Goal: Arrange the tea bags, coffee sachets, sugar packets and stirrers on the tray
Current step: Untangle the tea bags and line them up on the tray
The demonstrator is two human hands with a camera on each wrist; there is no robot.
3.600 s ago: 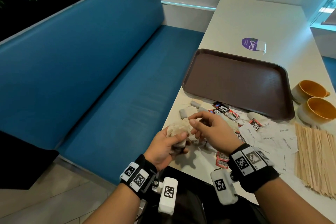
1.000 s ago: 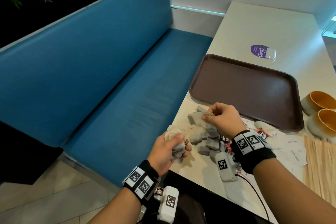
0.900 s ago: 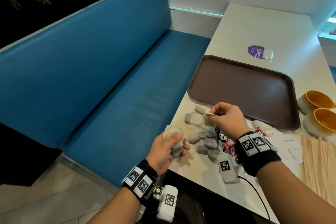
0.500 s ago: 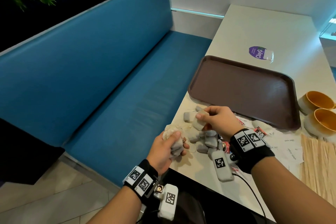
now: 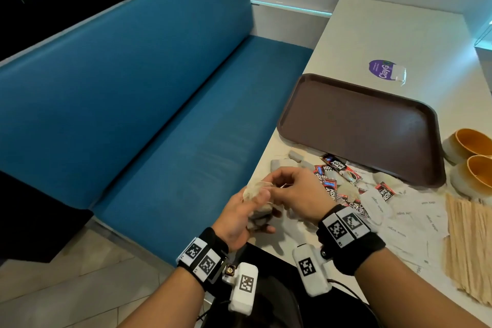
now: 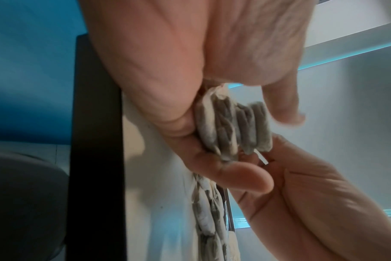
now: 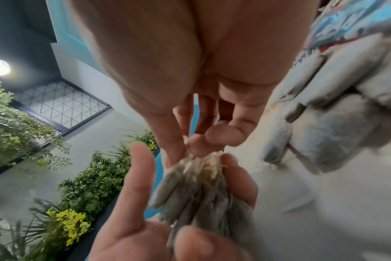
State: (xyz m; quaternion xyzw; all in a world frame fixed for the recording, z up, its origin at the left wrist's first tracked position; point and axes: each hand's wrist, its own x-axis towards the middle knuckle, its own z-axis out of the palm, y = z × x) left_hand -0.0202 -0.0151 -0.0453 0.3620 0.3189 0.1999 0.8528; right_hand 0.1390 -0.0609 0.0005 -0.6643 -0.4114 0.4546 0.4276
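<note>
Here the left hand (image 5: pixel 241 217) is curled around a bunch of tea bags (image 6: pixel 232 130), which are pressed side by side between its thumb and fingers, at the near edge of the table (image 5: pixel 394 32). The right hand (image 5: pixel 298 194) is brought against the top of this bunch, and its thumb and fingertips are closed together on the upper ends of the bags; whether a further bag or only a string is pinched there cannot be told. In the wrist views the long axis of the held bags runs along the left palm, from the fingertips towards the wrist. The bunch is touching both hands, so neither hand has to travel to reach it.

Outward from the hands, the loose tea bags (image 5: pixel 282 164), the coffee sachets (image 5: pixel 334 168), the sugar packets (image 5: pixel 378 204) and the stirrers (image 5: pixel 471 247) lie on the table, and beyond them, away from the person, lies the tray (image 5: pixel 292 104), with nothing on it.

Compared with half a second ago, the right hand has been drawn back from the loose pile to the left hand. The tray is unchanged.
</note>
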